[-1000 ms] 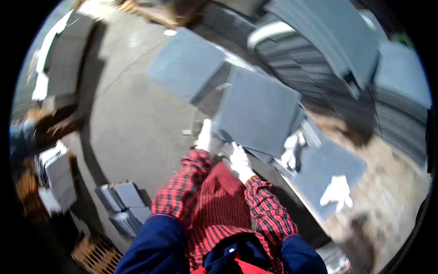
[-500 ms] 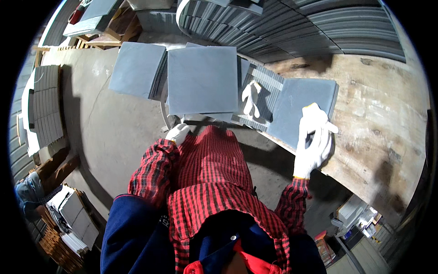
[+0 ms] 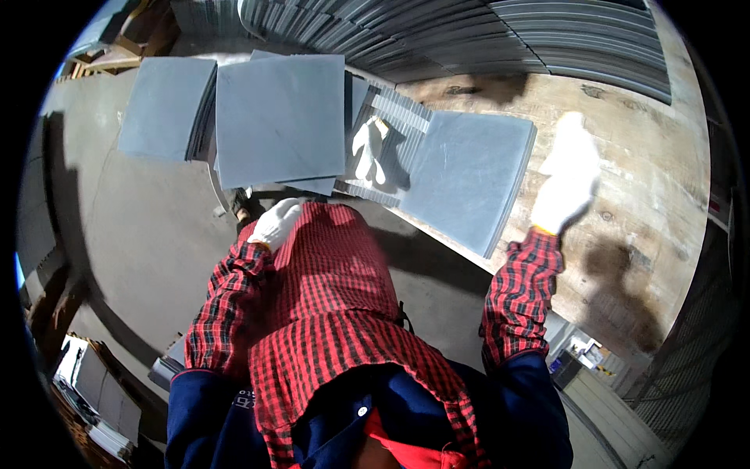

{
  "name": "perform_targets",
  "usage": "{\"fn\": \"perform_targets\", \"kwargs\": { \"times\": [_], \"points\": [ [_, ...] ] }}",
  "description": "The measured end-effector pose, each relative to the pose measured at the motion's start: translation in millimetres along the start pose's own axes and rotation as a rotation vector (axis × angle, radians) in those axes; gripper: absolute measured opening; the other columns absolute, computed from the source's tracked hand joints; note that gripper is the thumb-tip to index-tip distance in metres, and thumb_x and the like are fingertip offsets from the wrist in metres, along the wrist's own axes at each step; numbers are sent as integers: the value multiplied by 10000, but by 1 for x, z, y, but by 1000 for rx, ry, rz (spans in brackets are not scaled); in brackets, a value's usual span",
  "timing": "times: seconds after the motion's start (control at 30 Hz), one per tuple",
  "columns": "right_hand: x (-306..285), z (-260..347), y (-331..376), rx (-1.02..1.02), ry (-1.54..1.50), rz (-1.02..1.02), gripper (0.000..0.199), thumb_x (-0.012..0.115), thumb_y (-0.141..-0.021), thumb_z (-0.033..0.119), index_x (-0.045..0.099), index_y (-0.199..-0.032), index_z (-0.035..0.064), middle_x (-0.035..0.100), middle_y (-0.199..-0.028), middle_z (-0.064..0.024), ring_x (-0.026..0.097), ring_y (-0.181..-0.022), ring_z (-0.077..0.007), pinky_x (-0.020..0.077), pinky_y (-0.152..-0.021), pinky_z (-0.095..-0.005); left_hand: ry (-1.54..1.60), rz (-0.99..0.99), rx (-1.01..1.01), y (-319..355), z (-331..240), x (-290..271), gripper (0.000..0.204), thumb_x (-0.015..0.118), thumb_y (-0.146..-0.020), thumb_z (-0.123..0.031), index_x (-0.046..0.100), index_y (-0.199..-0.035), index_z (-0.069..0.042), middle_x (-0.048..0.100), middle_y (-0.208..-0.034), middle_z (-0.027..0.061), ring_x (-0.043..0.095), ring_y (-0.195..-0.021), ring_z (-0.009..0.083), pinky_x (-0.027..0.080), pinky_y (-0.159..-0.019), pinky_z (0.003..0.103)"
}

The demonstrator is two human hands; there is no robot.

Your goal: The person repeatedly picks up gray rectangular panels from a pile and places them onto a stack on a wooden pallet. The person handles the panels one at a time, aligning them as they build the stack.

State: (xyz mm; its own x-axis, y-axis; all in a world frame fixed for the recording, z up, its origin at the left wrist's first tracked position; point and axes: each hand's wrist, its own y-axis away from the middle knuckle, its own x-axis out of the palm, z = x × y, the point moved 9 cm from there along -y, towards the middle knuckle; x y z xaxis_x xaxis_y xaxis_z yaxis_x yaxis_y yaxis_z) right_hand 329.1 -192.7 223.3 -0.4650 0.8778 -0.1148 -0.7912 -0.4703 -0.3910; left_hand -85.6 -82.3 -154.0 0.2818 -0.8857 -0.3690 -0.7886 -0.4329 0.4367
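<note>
My left hand [image 3: 275, 223], in a white glove, hangs close to my body just below the near edge of a large square grey slab [image 3: 281, 117]. It is apart from the slab, and its fingers look curled. My right hand [image 3: 566, 184], also gloved and blurred, is raised over the wooden platform [image 3: 625, 156] to the right of a second grey slab [image 3: 465, 176]. It holds nothing. A spare white glove [image 3: 367, 148] lies on ribbed panels [image 3: 398, 109] between the two slabs.
A third grey slab [image 3: 164, 109] lies to the left on the concrete floor [image 3: 133, 234]. Long stacks of grey corrugated sheets [image 3: 484, 39] run across the back. Boxes of stacked tiles [image 3: 94, 391] stand at the lower left.
My view has swung so that the slabs lie straight ahead. My right hand has left the slab's edge and risen to the right over the wooden platform. My left hand has stayed near my waist.
</note>
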Motion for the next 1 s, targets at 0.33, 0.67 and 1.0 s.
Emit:
{"fn": "perform_targets", "kwargs": {
  "times": [0.33, 0.67, 1.0],
  "points": [
    [76, -111, 74, -266, 1831, 1303, 486, 729, -820, 300, 616, -1248, 100, 607, -1149, -112, 533, -1163, -284, 389, -1012, -441, 187, -78, -199, 7, 25, 3, 473, 488, -1018, -362, 575, -1286, 17, 632, -1269, 178, 605, -1180, 307, 471, -986, 353],
    [118, -266, 44, -430, 1967, 1195, 519, 660, -846, 464, 622, -1209, 96, 552, -1194, -85, 503, -1158, -255, 364, -989, -438, 385, -50, -408, 25, 31, 9, 490, 493, -1004, -388, 558, -1324, -23, 611, -1305, 188, 561, -1237, 344, 432, -1038, 384],
    [53, -277, 254, 146, 1300, 1295, 289, 622, -855, 112, 590, -1141, 82, 610, -1093, -110, 586, -1077, -324, 485, -887, -453, 381, -25, -412, 35, 40, 22, 484, 491, -1008, -360, 550, -1340, -14, 600, -1335, 172, 541, -1274, 315, 405, -1074, 364]
  ]
}}
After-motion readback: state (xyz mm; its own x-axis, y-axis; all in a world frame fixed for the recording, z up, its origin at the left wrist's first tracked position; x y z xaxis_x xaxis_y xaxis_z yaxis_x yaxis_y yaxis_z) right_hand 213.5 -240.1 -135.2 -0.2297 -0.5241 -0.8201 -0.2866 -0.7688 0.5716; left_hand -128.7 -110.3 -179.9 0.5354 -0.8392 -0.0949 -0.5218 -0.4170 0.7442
